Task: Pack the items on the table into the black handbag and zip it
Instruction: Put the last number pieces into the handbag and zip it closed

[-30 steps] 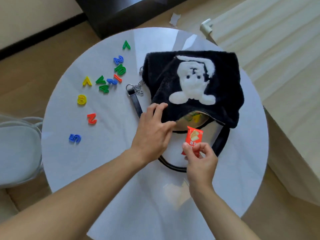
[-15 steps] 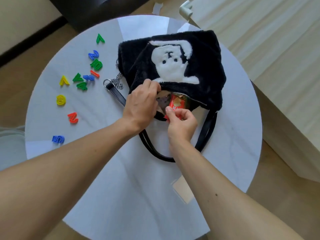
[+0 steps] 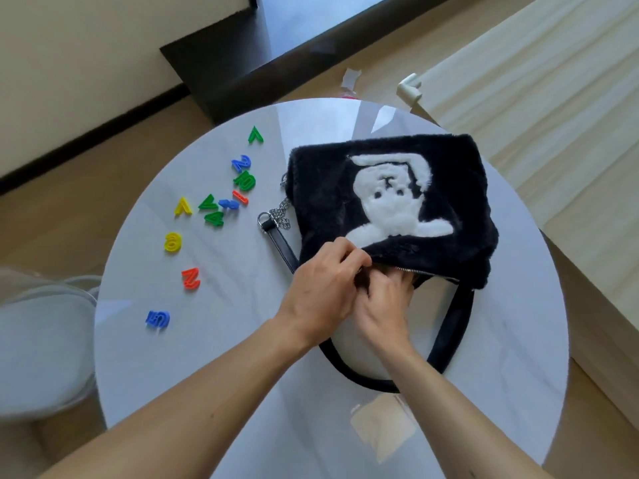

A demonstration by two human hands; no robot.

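Now | right hand (image 3: pixel 382 307) fingers (image 3: pixel 403 283) inside black handbag (image 3: pixel 453 188) | left hand (image 3: pixel 323 288) pinches rim

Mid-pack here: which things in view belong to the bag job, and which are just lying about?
Job:
black handbag
its zipper, not yet closed
coloured plastic numbers, not yet packed
left hand, gripping the bag's mouth
right hand, fingers inside the opening

Lying about:
pale chair
paper scrap on the floor
white corner guard

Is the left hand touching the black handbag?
Touching. The head view shows the left hand pinching the fuzzy edge of the black handbag by its zipper.
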